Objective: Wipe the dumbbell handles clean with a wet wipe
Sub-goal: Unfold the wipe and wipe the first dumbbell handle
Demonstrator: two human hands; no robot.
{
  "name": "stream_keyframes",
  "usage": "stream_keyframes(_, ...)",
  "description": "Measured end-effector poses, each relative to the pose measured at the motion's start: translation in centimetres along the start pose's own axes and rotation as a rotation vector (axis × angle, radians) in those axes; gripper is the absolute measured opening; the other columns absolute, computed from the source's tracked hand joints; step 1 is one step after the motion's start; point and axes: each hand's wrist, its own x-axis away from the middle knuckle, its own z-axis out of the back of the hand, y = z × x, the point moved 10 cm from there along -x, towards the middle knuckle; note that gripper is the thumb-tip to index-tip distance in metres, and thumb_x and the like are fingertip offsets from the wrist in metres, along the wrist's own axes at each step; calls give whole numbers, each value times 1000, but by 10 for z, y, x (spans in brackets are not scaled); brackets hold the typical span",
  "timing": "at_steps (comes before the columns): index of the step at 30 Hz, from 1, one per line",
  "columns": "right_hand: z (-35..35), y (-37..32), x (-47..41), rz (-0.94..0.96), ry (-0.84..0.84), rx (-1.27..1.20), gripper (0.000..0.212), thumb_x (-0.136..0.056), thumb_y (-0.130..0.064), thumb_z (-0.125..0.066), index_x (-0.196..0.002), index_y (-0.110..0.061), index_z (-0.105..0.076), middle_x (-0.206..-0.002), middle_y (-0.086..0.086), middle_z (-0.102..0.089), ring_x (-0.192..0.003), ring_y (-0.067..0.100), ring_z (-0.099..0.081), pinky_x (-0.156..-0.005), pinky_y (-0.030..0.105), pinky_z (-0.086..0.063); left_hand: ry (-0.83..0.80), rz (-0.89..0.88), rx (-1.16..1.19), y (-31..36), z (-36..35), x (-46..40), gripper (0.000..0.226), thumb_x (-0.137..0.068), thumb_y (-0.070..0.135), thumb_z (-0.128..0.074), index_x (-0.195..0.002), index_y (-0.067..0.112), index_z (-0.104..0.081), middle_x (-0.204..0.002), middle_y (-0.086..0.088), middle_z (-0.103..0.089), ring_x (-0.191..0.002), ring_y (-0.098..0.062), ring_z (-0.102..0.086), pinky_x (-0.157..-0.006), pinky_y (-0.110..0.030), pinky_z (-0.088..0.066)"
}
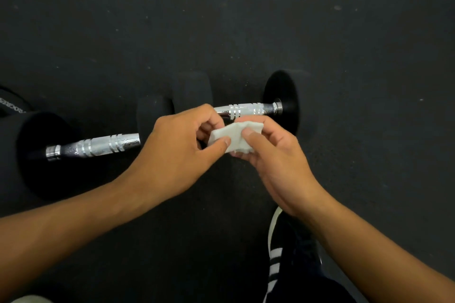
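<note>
Both the left hand [177,147] and right hand [268,152] pinch the folded wipe [234,136] just above the two dumbbells [246,109] lying on the floor [246,32]; kept bunched, it might skip the handles' grooves.

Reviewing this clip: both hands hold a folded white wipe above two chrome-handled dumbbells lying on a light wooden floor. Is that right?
Not quite. In the head view the floor is dark, speckled black matting, not light wood. The rest stands: the left hand and right hand both hold the folded white wipe above two chrome-handled dumbbells, the left dumbbell and the right dumbbell.
</note>
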Motion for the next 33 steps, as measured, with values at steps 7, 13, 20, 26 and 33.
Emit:
stream_keyframes(7, 53, -49, -2, 396, 362, 456, 27, -99, 1, -56, -106, -21, -70, -101, -5, -73, -100, 11, -70, -90, 27, -56, -83, -215, -274, 43, -7, -26, 11, -83, 26, -61, -86, 24, -51, -107, 6, -58, -88, -14, -59, -72, -31, -48)
stream_keyframes(13, 70, -74, -5, 718, 433, 1056, 33, -98, -9, -53, -127, -11, -69, -126, 0, -68, -126, 15, -54, -109, 28, -43, -37, 85, -319, 34, -24, -77, 20, -95, 4, -50, -104, 18, -39, -80, 3, -51, -63, -13, -52, -49, -30, -37)
stream_keyframes(20, 69, -42, -40, 709, 312, 1436, 48, -104, -15, -42, -152, -5, -44, -160, 12, -42, -153, 28, -30, -127, 46, -21, -127, 24, -913, 12, -102, -81, 64, -104, 11, -37, -159, -2, -7, -165, -26, -16, -153, -39, -19, -124, -47, -25)
stream_keyframes(26, 76, -48, -42, 772, 319, 1466, 49, -106, -21, -40, -151, -5, -45, -158, 11, -45, -150, 27, -37, -123, 47, -29, -171, 181, -941, -18, -122, -63, 73, -106, 21, -37, -157, -6, 7, -166, -29, 5, -155, -41, 1, -127, -49, -8)
stream_keyframes(33, 87, -51, -52, 753, 352, 1337, 50, -104, -21, -38, -150, -5, -47, -154, 11, -49, -148, 25, -39, -122, 47, -30, -134, 48, -843, -10, -124, -80, 39, -97, 27, -49, -129, 5, -48, -122, -16, -57, -111, -32, -55, -106, -43, -41)
